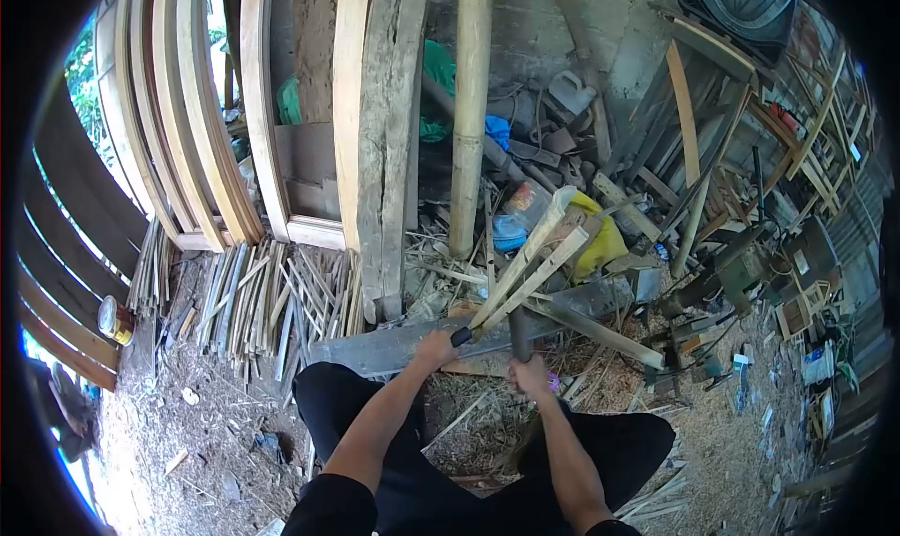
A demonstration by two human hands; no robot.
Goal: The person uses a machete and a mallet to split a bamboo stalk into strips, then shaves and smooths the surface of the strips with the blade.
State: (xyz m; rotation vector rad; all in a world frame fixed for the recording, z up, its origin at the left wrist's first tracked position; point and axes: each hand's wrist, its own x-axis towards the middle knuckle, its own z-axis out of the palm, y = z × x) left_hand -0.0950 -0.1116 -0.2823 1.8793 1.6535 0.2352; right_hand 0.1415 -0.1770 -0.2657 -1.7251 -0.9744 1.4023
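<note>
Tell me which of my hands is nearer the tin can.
Left. Your left hand, gripping a black handle, is well to the right of the tin can; your right hand, around a dark bar, is even farther right.

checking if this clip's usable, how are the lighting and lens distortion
Head view: wide lens bows the wooden frames, leaving black corners; head view: glare bleaches the ground at lower left, while left hand and right hand look readable.

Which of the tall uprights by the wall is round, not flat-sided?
The bamboo pole, just right of the weathered grey beam; its rounded sides and ringed joints set it apart.
</note>
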